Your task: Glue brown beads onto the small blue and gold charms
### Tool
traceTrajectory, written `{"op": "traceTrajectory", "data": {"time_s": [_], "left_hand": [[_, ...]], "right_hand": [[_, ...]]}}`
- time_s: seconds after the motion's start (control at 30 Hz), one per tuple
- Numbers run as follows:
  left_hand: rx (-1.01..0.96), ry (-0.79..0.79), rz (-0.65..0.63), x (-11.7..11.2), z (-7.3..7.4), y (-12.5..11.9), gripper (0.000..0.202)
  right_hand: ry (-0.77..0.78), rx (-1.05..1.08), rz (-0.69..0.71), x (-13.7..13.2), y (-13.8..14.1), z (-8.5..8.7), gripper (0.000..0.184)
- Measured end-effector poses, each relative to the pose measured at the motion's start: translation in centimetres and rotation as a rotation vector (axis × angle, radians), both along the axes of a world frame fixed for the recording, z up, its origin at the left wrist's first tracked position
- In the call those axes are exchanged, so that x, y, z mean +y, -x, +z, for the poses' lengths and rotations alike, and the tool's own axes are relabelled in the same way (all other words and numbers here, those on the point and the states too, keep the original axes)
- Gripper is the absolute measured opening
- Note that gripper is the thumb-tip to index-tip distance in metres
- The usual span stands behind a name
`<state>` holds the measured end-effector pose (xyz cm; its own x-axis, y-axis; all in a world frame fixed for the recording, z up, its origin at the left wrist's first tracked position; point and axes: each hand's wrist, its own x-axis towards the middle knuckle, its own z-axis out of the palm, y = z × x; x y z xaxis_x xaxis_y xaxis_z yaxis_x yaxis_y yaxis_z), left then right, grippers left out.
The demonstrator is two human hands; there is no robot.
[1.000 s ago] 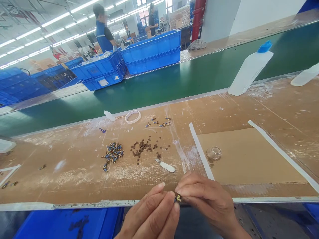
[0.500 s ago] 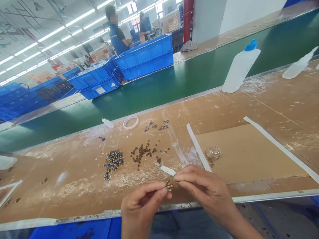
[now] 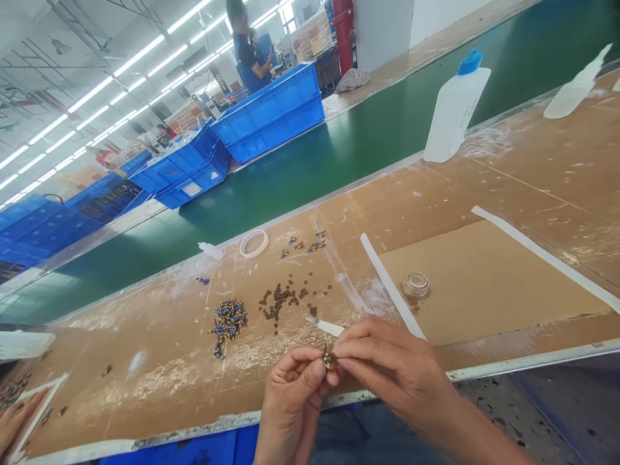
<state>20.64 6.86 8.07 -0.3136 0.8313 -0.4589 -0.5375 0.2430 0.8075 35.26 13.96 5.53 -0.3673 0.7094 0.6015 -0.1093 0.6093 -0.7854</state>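
Between the thumb and forefinger of my left hand (image 3: 295, 394) is a small gold-coloured figurine (image 3: 329, 358), held low over the table's front edge. My right hand (image 3: 387, 361) is closed in a pinch, its fingertips against the figurine's right side; what they hold, if anything, is hidden. Behind my right fingers lies a white-handled knife (image 3: 329, 328), partly covered by them. Small brown rings (image 3: 281, 300) are scattered beyond it. To their left is a heap of blue and gold figurines (image 3: 229, 320), and several more figurines (image 3: 310, 245) lie farther back.
A tape roll (image 3: 254, 244) and small white bottle (image 3: 211, 250) lie near the green conveyor (image 3: 378, 142). At right are a clear cup (image 3: 415, 285), tape strips and a large white bottle (image 3: 455, 116). Blue crates (image 3: 271, 116) and a person (image 3: 249, 58) are beyond; another person's hand (image 3: 19, 416) is at left.
My right fingertips have come in against the figurine, which has turned in my left fingers. The view has shifted slightly, and another person's hand now shows at lower left.
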Motion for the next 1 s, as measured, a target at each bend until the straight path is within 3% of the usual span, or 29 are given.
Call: {"op": "traceTrajectory", "data": {"time_s": [0.3, 0.67, 0.83, 1.0], "left_hand": [[0.348, -0.028, 0.036, -0.4, 0.2, 0.1, 0.016], [0.79, -0.207, -0.083, -0.9, 1.4, -0.2, 0.008], [0.785, -0.212, -0.147, -0.9, 1.8, -0.3, 0.012], [0.702, -0.101, -0.179, -0.8, 1.8, -0.2, 0.002]], "right_hand": [[0.025, -0.04, 0.058, -0.1, -0.4, -0.3, 0.013], [-0.101, -0.111, 0.112, 0.5, -1.3, -1.0, 0.013], [-0.166, -0.082, 0.12, 0.4, -1.5, -1.5, 0.013], [-0.17, -0.097, 0.119, 0.3, -1.4, -2.0, 0.017]]}}
